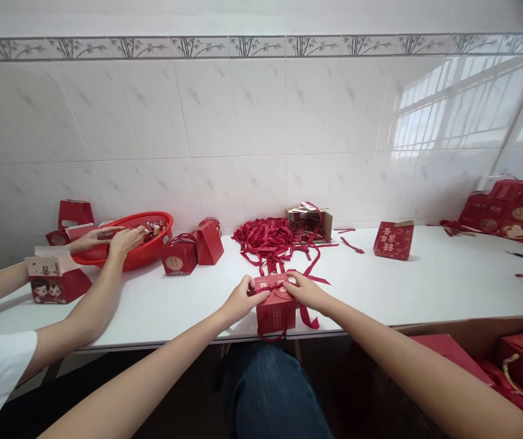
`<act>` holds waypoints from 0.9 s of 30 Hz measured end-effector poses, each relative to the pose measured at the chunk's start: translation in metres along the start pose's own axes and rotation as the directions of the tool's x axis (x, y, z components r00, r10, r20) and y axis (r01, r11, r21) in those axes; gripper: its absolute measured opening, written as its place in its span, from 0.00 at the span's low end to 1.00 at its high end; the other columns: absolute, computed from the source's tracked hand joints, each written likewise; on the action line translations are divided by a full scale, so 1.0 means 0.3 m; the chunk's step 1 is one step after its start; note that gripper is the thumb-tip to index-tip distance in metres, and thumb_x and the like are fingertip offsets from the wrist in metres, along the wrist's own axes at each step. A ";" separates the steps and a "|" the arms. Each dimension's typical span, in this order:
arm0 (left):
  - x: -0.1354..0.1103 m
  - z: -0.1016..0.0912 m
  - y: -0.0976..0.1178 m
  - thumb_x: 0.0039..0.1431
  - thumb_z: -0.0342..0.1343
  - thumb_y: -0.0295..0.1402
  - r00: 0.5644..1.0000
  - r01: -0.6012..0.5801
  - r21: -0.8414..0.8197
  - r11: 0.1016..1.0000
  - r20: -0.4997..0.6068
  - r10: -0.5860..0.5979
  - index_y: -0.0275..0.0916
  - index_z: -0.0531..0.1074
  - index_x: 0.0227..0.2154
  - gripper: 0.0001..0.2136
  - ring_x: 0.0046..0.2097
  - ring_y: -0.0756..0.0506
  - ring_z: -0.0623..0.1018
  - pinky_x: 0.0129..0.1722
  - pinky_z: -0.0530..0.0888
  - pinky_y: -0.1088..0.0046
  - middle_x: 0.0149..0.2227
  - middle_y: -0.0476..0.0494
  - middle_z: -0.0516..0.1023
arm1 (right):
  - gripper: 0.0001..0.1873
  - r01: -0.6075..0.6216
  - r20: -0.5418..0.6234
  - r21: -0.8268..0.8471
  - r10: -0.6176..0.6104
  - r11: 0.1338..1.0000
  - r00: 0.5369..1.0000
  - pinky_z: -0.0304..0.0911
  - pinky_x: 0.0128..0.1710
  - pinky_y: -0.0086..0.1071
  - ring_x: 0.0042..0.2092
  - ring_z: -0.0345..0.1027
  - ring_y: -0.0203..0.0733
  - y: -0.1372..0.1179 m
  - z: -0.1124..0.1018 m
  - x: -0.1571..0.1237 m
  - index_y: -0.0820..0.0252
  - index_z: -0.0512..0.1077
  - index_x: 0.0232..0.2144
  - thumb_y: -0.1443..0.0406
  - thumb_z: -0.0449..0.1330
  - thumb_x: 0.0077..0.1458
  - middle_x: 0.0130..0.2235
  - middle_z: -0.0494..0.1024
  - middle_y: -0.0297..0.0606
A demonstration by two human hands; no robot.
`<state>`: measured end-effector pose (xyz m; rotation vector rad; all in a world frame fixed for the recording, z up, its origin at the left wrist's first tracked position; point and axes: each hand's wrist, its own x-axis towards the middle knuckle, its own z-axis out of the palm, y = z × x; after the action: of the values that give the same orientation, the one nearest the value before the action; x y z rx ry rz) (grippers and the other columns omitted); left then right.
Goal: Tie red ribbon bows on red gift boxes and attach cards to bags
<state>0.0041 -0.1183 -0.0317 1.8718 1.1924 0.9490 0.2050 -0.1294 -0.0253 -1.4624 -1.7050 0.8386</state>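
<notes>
A small red gift box (276,317) stands near the table's front edge with its top facing me. My left hand (244,299) grips the top left of it, thumb across the lid. On the opposite side, my right hand (308,291) is closed on the upper right corner. A dark red ribbon (308,317) trails down beside the box, and a cord handle hangs at its front. Just behind lies a tangled heap of red ribbons (266,238), with loose strands reaching toward the box. Exactly what the fingertips pinch is too small to tell.
At left, a co-worker's hands (127,239) reach into a red plastic basket (170,222) of small wrapped items. Finished-looking red boxes (180,255) stand nearby. A cardboard box (328,227) holds ribbon scraps. More red boxes (517,210) are stacked far right; a carton (472,327) sits below.
</notes>
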 end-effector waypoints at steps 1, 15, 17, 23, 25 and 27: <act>0.000 -0.005 0.002 0.48 0.57 0.44 1.000 0.014 0.009 1.000 -0.002 -0.014 0.41 0.54 0.27 0.17 0.27 0.52 0.64 0.28 0.63 0.76 0.24 0.56 0.63 | 0.21 -0.011 -0.017 0.053 0.012 0.999 1.000 0.63 0.35 0.33 0.36 0.70 0.42 0.002 -0.004 0.003 0.60 0.64 0.48 0.60 0.57 0.53 0.36 0.76 0.41; 0.061 -0.235 0.074 0.40 0.59 0.36 0.781 0.341 0.322 0.883 0.426 -0.457 0.36 0.74 0.26 0.10 0.17 0.55 0.56 0.16 0.49 0.78 0.18 0.51 0.66 | 0.13 0.319 0.057 -0.585 -0.354 0.746 0.933 0.57 0.31 0.30 0.31 0.65 0.37 -0.014 -0.120 -0.046 0.62 0.68 0.16 0.69 0.53 0.51 0.29 0.68 0.39; 0.042 -0.216 0.106 0.42 0.60 0.40 0.758 0.314 0.166 0.935 0.549 -0.352 0.36 0.76 0.28 0.13 0.17 0.57 0.52 0.17 0.46 0.78 0.17 0.53 0.63 | 0.15 0.255 -0.011 -0.710 -0.373 0.656 0.928 0.57 0.31 0.31 0.32 0.65 0.38 -0.046 -0.108 -0.050 0.63 0.72 0.20 0.68 0.51 0.54 0.32 0.70 0.42; -0.014 -0.065 0.174 0.53 0.51 0.49 0.958 0.132 -0.126 0.983 0.272 -0.093 0.36 0.77 0.33 0.20 0.19 0.54 0.53 0.19 0.51 0.77 0.19 0.52 0.61 | 0.14 0.381 -0.222 -0.316 -0.458 0.869 0.861 0.61 0.33 0.30 0.31 0.66 0.38 -0.075 -0.059 -0.030 0.59 0.74 0.19 0.64 0.56 0.54 0.29 0.71 0.38; -0.024 -0.024 0.174 0.55 0.49 0.45 0.997 -0.020 0.025 0.999 0.070 0.018 0.39 0.77 0.36 0.17 0.23 0.51 0.61 0.23 0.59 0.75 0.21 0.50 0.64 | 0.13 0.353 -0.242 -0.164 -0.384 0.921 0.891 0.61 0.32 0.30 0.30 0.66 0.37 -0.074 -0.046 -0.025 0.59 0.73 0.17 0.65 0.58 0.51 0.27 0.71 0.37; -0.034 0.004 0.169 0.56 0.49 0.39 0.986 -0.143 0.294 0.945 -0.038 0.162 0.41 0.77 0.35 0.13 0.28 0.48 0.67 0.28 0.63 0.74 0.25 0.47 0.67 | 0.12 0.321 -0.214 -0.114 -0.339 0.940 0.916 0.61 0.32 0.29 0.30 0.66 0.37 -0.075 -0.034 -0.024 0.59 0.73 0.16 0.66 0.59 0.49 0.27 0.71 0.36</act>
<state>0.0228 -0.1443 0.0090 2.2088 1.2954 0.9613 0.2028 -0.1395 -0.0017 -1.2170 -1.7541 0.4076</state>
